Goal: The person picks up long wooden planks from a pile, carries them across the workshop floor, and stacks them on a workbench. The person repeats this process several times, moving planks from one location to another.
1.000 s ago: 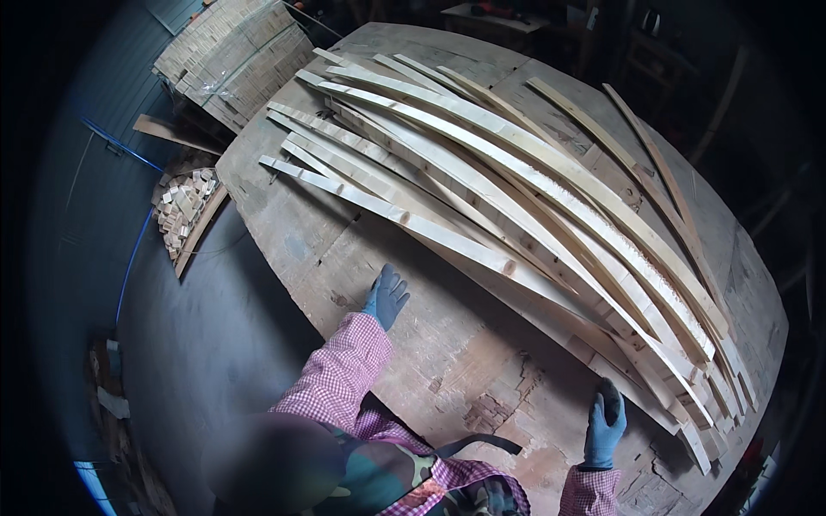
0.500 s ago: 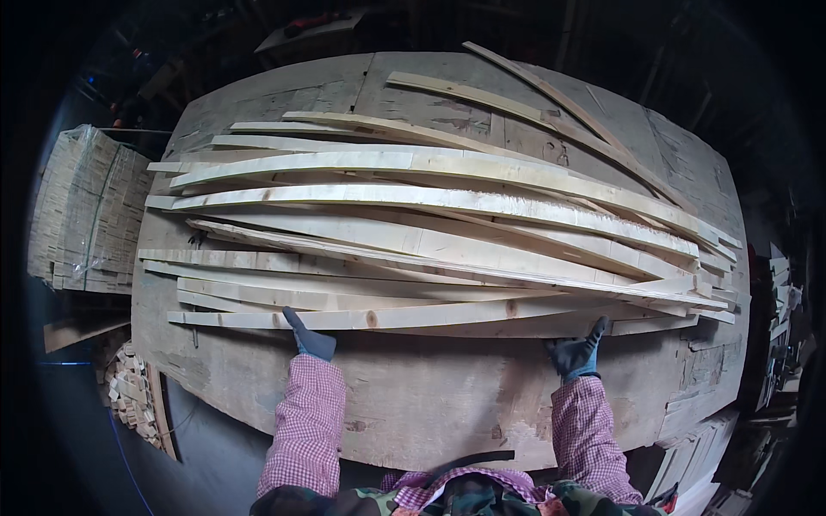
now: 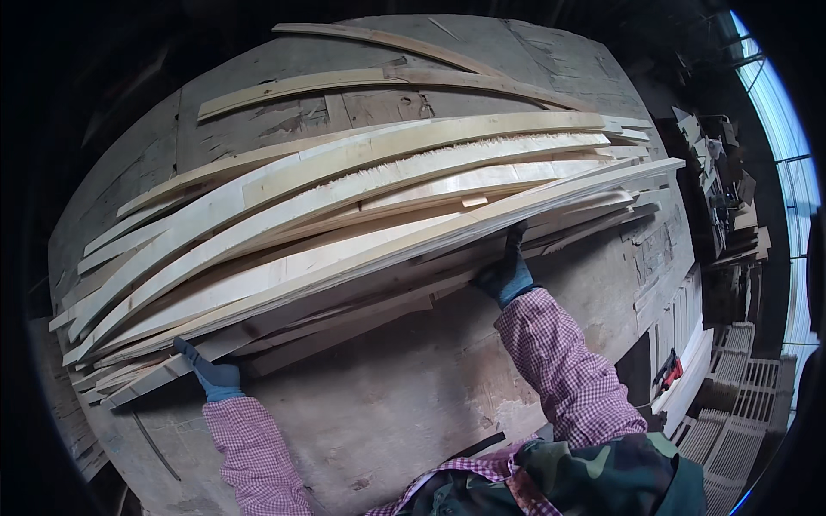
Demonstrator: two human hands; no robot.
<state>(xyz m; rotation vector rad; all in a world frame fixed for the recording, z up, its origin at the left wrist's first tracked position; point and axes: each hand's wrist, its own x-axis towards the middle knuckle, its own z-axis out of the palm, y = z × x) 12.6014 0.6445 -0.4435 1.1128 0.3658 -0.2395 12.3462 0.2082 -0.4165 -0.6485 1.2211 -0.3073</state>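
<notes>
My left hand [image 3: 211, 376], in a grey-blue glove, is closed around the near edge of a long wooden board [image 3: 370, 284] close to its left end. Farther right along the same board, my right hand [image 3: 508, 273], gloved alike, grips it with fingers partly hidden behind and under it. The board is tilted, its shadowed face toward me. Other long pale strips [image 3: 404, 172] lie heaped just beyond, several with curved edges and one with a rough, splintered edge. How many pieces my hands hold together, I cannot tell.
All this lies on a large worn plywood table [image 3: 387, 404]. Two narrow strips [image 3: 344, 79] rest near its far edge. At the right stand stacked slatted wood pieces [image 3: 731, 413], a red-handled tool [image 3: 669, 371] and a pile of offcuts [image 3: 727, 189].
My view has turned to the right. The near board has been raised and tipped up from the heap, with both hands still on it; my right hand is now farther out than my left.
</notes>
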